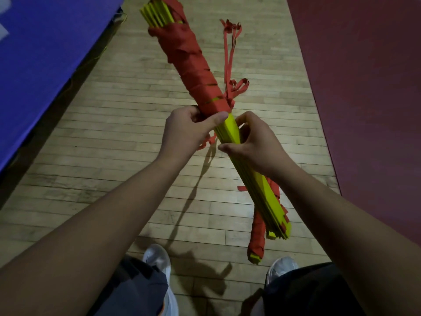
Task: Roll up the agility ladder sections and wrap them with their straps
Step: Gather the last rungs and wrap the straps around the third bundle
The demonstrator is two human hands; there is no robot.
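The bundle of yellow ladder rungs [230, 130] is held up over the wooden floor [114, 156] — its far half is wrapped in red strap [186, 55]. The wrapped part is gripped by the left hand [184, 133] and the bare yellow part by the right hand [255, 144] — fingers curled round it.

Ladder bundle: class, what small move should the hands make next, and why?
Likely the right hand should pick up the loose strap and lay one more turn over the bare rungs. The wrap covers only the far half, the left hand grips at its edge, the right hand grips bare yellow rungs, and strap trails free beside the wrap.
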